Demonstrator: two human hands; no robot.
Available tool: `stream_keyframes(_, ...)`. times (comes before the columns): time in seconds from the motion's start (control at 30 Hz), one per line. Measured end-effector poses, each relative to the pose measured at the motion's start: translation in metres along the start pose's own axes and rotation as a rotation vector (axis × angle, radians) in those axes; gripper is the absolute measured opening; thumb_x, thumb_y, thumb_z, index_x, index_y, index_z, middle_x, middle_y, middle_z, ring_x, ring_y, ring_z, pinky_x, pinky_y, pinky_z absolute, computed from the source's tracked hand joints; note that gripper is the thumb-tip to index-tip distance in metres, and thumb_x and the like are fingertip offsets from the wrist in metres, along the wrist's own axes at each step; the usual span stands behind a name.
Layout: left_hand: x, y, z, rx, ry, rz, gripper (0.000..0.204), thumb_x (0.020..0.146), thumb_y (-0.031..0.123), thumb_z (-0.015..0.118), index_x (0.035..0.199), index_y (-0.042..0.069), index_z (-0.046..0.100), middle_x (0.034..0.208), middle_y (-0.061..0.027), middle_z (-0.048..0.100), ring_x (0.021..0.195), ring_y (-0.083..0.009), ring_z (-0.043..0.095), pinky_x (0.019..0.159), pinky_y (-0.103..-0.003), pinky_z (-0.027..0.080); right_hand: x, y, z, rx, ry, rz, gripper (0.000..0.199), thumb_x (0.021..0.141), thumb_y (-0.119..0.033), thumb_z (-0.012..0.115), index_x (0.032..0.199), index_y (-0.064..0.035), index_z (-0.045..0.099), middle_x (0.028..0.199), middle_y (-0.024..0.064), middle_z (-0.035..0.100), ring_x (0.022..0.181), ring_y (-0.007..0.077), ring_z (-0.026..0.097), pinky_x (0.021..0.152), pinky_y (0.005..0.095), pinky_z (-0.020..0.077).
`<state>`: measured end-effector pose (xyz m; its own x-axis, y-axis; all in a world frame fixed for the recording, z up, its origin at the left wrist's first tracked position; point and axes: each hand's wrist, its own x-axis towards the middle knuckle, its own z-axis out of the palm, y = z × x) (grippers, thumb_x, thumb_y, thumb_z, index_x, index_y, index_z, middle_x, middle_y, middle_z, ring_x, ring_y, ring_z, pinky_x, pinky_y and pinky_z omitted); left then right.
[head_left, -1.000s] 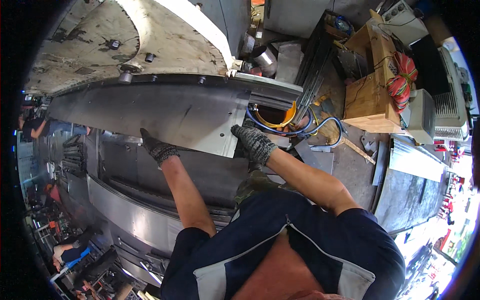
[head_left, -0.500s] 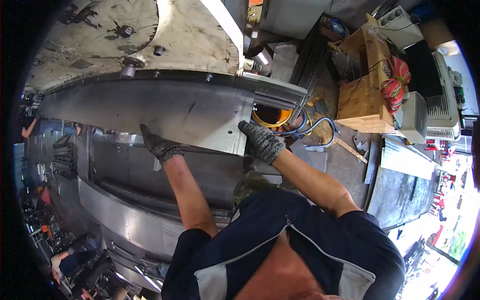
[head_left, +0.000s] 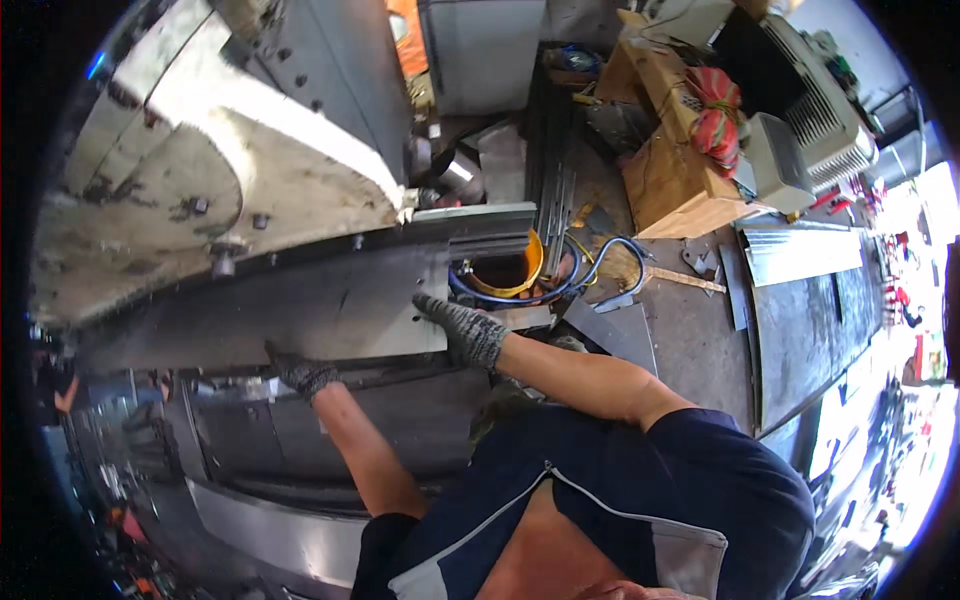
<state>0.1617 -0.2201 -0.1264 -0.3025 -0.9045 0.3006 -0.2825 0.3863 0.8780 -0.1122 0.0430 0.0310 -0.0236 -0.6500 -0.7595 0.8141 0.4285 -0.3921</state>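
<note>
A long grey metal sheet [head_left: 300, 310] lies across the bed of a large press machine [head_left: 230, 190]. My left hand [head_left: 303, 373], in a dark knit glove, grips the sheet's near edge toward the left. My right hand [head_left: 462, 328], gloved the same way, rests flat on the sheet's right end, fingers spread over its surface. Both bare forearms reach up from my dark blue shirt at the bottom of the view.
An orange bucket [head_left: 525, 275] ringed by blue hose stands just right of the sheet. Wooden crates [head_left: 670, 170] with a red bundle and a grey box sit at the upper right. Bent sheet-metal pieces [head_left: 800, 255] lie on the floor at right.
The view has swung, so the machine and sheet now sit lower and more to the left. Both hands stay on the sheet, the right hand's fingers now flatter on its surface.
</note>
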Motion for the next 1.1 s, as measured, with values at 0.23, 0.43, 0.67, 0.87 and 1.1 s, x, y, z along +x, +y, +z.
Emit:
stream_keyframes(0.23,-0.025,0.099,0.028,-0.921,0.195,-0.737,0.048,0.088,0.034,0.052,0.125,0.005,0.046,0.125,-0.0149,0.049,0.115,-0.0318,0.046,0.098,-0.049,0.035,0.012,0.013,-0.039,-0.295,-0.191,-0.197,0.067,0.083,-0.052,0.059,0.133,-0.0101,0.041,0.147,0.0154,0.024,0.134,0.0403,0.023,0.106,0.0564,0.0183)
stream_keyframes(0.43,-0.041,0.1,0.02,-0.88,0.169,-0.732,0.04,0.089,0.03,0.053,0.12,0.004,0.051,0.119,-0.0116,0.054,0.11,-0.0283,0.05,0.095,-0.045,0.04,0.027,0.04,-0.039,-0.062,-0.058,-0.063,0.064,0.081,-0.052,0.062,0.128,-0.0113,0.044,0.142,0.014,0.033,0.133,0.0339,0.025,0.102,0.0567,0.0251)
stream_keyframes(0.67,-0.051,0.17,0.057,-0.857,0.248,-0.832,0.035,0.087,0.027,0.061,0.112,0.003,0.056,0.111,-0.0088,0.059,0.101,-0.0259,0.056,0.085,-0.043,0.048,0.025,0.036,-0.075,-0.014,-0.032,-0.148,0.042,0.09,-0.039,0.055,0.108,-0.0014,0.056,0.097,0.0113,0.061,0.083,0.0213,0.06,0.065,0.0353,0.0493)
stream_keyframes(0.87,-0.1,0.2,0.106,-0.778,0.23,-0.756,0.043,0.081,0.029,0.069,0.113,0.003,0.056,0.104,-0.0098,0.059,0.092,-0.0248,0.059,0.077,-0.043,0.052,-0.037,0.019,-0.141,-0.188,0.065,-0.226,0.036,0.084,-0.04,0.063,0.1,-0.0082,0.06,0.089,0.0056,0.063,0.075,0.0154,0.061,0.066,0.0334,0.0517)
stream_keyframes(1.1,-0.153,0.286,0.169,-0.579,-0.046,-1.038,0.043,0.086,0.041,0.061,0.106,0.003,0.06,0.095,-0.0085,0.062,0.08,-0.0201,0.061,0.067,-0.034,0.053,-0.111,0.011,-0.227,-0.502,0.126,-0.585,0.041,0.082,-0.032,0.068,0.111,-0.0049,0.059,0.1,0.0067,0.064,0.085,0.0154,0.063,0.073,0.0314,0.0519)
